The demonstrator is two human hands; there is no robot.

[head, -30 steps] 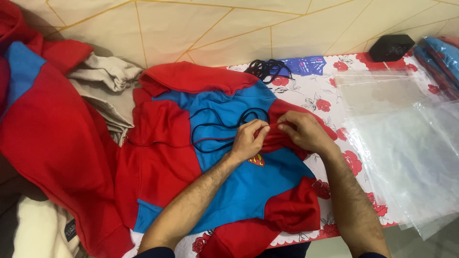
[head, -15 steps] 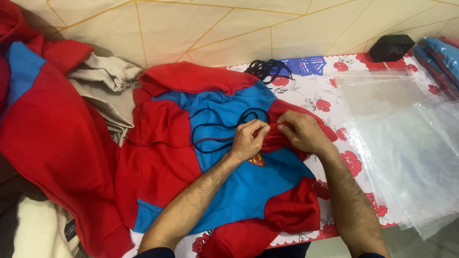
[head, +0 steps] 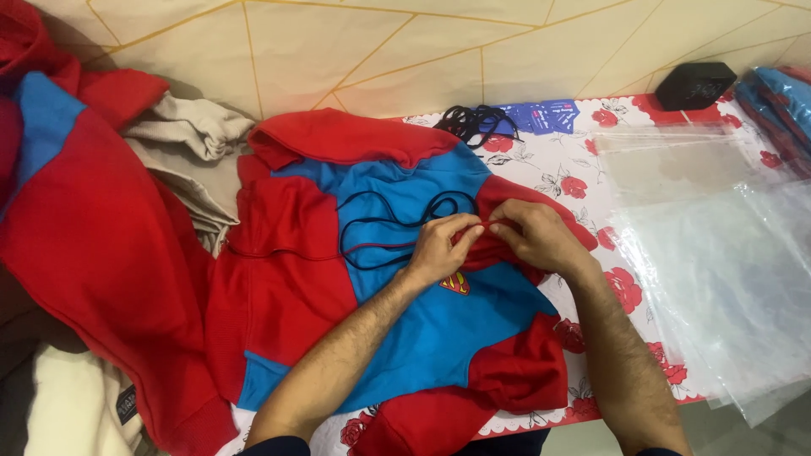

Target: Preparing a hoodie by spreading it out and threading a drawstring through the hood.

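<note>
Hands together: your left hand [head: 443,249] and right hand [head: 528,236] pinched the black cord [head: 380,224] at the hoodie [head: 422,321]; pulling hard could have yanked it free.

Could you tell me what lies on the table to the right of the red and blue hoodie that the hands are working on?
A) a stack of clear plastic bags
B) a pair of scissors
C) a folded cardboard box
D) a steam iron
A: a stack of clear plastic bags lies flat on the rose-patterned tablecloth, right of the hoodie where the left hand and right hand meet.
</note>
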